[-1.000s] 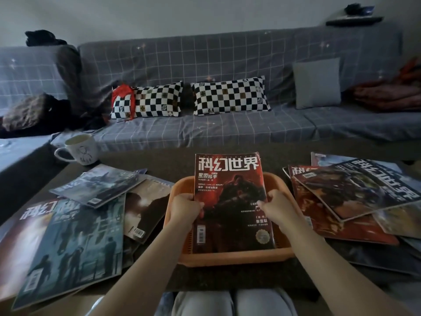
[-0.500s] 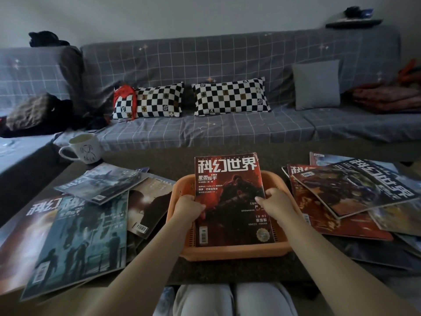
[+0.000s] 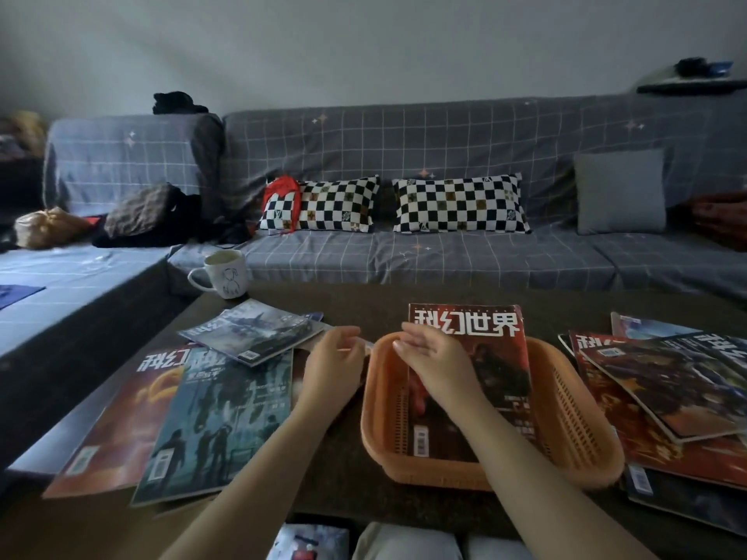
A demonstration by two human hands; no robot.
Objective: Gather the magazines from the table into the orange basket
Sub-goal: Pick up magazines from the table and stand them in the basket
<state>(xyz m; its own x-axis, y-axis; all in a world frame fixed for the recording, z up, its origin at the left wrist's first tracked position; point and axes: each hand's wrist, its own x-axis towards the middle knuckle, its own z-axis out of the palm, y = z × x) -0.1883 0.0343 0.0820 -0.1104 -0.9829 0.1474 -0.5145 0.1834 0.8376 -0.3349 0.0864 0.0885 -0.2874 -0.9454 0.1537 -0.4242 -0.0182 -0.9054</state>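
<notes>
The orange basket stands on the dark table, right of centre. A red magazine lies in it, its top end sticking out over the far rim. My right hand hovers with straight fingers over the basket's left rim and holds nothing. Just left of the basket, my left hand has its fingers loosely curled, at the corner of a magazine that it mostly hides. On the left lie a teal magazine, a red one and a grey one. Several more are piled on the right.
A white mug stands at the table's far left corner. A grey checked sofa with chequered cushions runs behind the table and along the left. My knees are at the table's near edge.
Both hands have let go of the red magazine, which now rests in the basket. Both hands moved left, the left one leaving the basket for the left pile. The view swung left.
</notes>
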